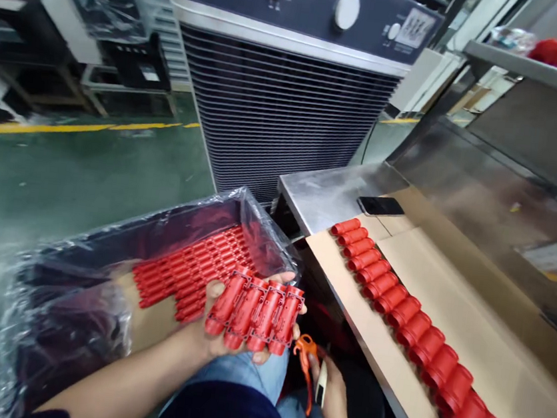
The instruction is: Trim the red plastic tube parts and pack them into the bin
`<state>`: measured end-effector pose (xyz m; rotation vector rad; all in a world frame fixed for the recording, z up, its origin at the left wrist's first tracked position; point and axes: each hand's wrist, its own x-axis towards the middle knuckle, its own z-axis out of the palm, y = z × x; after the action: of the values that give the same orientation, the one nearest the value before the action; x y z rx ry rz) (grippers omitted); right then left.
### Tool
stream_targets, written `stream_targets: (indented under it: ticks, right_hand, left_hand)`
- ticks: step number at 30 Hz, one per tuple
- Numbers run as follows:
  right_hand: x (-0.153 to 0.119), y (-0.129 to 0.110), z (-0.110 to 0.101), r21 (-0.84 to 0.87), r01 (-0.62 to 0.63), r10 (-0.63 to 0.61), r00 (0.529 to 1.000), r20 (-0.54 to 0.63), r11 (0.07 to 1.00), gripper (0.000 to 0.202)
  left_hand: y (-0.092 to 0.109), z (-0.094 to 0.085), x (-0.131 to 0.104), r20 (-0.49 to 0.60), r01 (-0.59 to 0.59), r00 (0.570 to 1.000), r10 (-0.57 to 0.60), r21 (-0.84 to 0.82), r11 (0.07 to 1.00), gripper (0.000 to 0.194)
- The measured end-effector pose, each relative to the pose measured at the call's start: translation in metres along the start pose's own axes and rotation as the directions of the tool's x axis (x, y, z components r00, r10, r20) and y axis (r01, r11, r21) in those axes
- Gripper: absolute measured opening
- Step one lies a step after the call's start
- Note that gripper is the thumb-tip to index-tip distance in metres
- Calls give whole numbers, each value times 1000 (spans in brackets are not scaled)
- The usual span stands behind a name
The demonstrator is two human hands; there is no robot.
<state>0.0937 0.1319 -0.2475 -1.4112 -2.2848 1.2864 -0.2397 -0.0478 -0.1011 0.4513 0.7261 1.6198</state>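
My left hand [208,335] is closed around several red plastic tubes [262,314] with dark printed markings, lying side by side above my lap. My right hand [333,390], lower down beside the table edge, grips an orange tool [306,350] with a hooked top and a long lever, which looks like an air blow gun. A pale, narrow handle [322,383] also shows at its fingers; its kind is unclear. Behind my left hand, a plastic-lined bin [88,241] holds rows of similar red tubes [196,263].
On the right, a long row of red tubes [392,296] stands on cardboard [452,276] over a metal table [330,195]. A phone [381,206] lies near its far end. A large louvred cooler [290,103] stands ahead, and a metal shelf [540,71] overhangs the table.
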Motion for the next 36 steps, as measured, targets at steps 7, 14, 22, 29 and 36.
stream_targets:
  ticks: [7, 14, 22, 29, 36]
  right_hand:
    - [3, 15, -18, -55, -29, 28, 1000, -13, 998, 79]
    - [-1, 7, -5, -5, -41, 41, 999, -29, 999, 82]
    - [-17, -14, -6, -1, -1, 1, 1000, -26, 1000, 75]
    - [-37, -36, 4, 53, -27, 24, 998, 50, 998, 61]
    - [-39, -28, 8, 9, -44, 44, 997, 56, 999, 59]
  left_hand:
    - [62, -121, -54, -423, 234, 891, 167, 741, 630, 120]
    - [-17, -184, -130, -690, 693, 712, 132, 721, 30, 80]
    - [-99, -217, -144, -740, 733, 668, 77, 636, -243, 70]
    - [-119, -239, -149, -750, 737, 654, 102, 601, -310, 71]
    - [-115, -241, -149, -756, 756, 641, 133, 593, -276, 73]
